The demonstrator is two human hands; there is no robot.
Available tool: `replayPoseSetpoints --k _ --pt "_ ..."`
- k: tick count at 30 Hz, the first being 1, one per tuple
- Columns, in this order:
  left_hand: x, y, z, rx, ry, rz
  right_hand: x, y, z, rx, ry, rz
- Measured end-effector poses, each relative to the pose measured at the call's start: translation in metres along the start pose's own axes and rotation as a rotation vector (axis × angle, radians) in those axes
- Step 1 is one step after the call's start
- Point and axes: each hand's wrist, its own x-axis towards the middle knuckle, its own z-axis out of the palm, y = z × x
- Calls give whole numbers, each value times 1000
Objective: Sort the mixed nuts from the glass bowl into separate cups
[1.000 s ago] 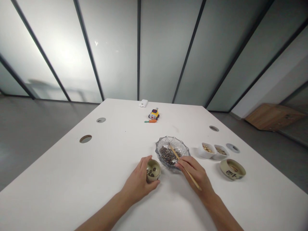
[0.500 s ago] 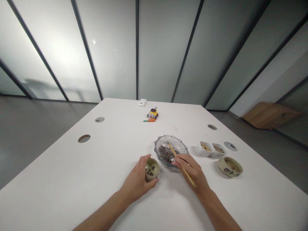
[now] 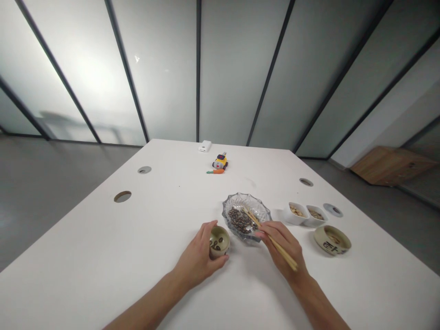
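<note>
Thumb and fingers of my left hand (image 3: 201,252) wrap round the side of a small pale green cup (image 3: 219,241), which stands on the white table with a few dark pieces inside. My right hand (image 3: 285,245) grips a pair of wooden chopsticks (image 3: 280,250). Their tips are over the inside of a clear glass bowl (image 3: 245,200) with a scalloped rim, just behind the cup. Many small dark striped pieces lie in this bowl. Whether the tips pinch a piece is too small to tell.
Right of the glass bowl are two joined white dishes (image 3: 294,217) with pale pieces and a larger green bowl (image 3: 332,243). Farther back lie an orange toy carrot (image 3: 217,171), a yellow toy car (image 3: 220,160) and a white box (image 3: 205,145). Round holes (image 3: 123,196) pierce the white table (image 3: 103,256).
My right hand has shifted slightly right, and both chopsticks now show spread along their length, their tips lower over the dark pieces. My left hand still holds the cup. The view has shifted slightly.
</note>
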Motion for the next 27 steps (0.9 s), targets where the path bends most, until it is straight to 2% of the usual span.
replayPoseSetpoints --k 12,18,23,27 --pt "0 1 -1 3 -13 -12 -4 0 2 -70 -111 7" --pt "0 2 -2 -8 -8 -9 -3 0 1 -50 -64 39" --pt "0 1 -1 -11 -8 -6 1 -3 1 -14 -8 12" --pt "0 1 -1 -15 -4 15 2 -5 1 -15 -21 16"
